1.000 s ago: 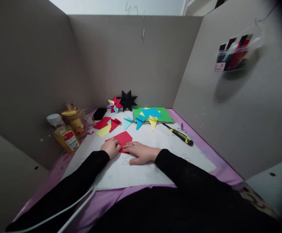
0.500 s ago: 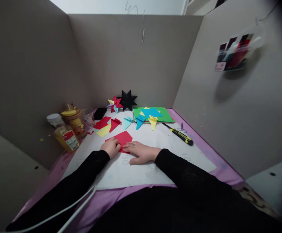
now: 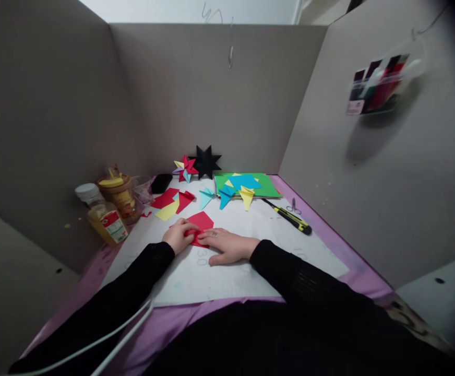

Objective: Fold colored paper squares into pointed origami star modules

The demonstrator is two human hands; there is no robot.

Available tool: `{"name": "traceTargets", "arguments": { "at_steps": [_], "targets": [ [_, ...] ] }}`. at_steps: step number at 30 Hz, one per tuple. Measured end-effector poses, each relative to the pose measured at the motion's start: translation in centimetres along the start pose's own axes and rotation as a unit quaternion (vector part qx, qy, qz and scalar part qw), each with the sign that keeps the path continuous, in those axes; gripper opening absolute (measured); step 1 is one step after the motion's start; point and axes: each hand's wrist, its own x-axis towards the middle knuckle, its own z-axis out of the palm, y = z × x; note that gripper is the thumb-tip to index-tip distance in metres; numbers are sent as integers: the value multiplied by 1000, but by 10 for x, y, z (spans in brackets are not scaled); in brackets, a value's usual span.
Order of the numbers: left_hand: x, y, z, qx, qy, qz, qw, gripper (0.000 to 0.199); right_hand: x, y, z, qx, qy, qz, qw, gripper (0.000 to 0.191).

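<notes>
A folded red paper (image 3: 203,220) lies flat on the white board (image 3: 227,279), near its middle. My left hand (image 3: 178,236) rests on the paper's left part, its fingers curled and pressed together against the red surface. From the right, my right hand (image 3: 229,246) lies low and flat, fingertips on the paper's lower edge and thumb apart on the board. Beyond the paper stand three folded pieces: pale blue (image 3: 206,198), blue (image 3: 226,197) and yellow (image 3: 247,197). Red and yellow paper pieces (image 3: 168,209) lie behind my left hand.
Jars and a bottle (image 3: 112,225) stand at the left edge. Paper stars (image 3: 206,161) lean at the back, beside a green paper stack (image 3: 268,186). A yellow-black cutter (image 3: 292,219) and small scissors (image 3: 294,207) lie right. A white cable (image 3: 128,330) crosses my left sleeve.
My left hand has shifted slightly, its fingers somewhat less tightly curled on the red paper. My right hand stays in place.
</notes>
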Motion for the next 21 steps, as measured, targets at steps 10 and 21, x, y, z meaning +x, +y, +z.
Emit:
{"name": "traceTargets", "arguments": {
  "at_steps": [10, 21],
  "targets": [
    [0, 10, -10, 86, -63, 82, 991, 41, -6, 5, -3, 49, 32, 7, 998, 63],
    [-8, 23, -18, 124, -67, 77, 987, 31, -11, 8, -7, 4, 11, -34, 999, 43]
  ]
}}
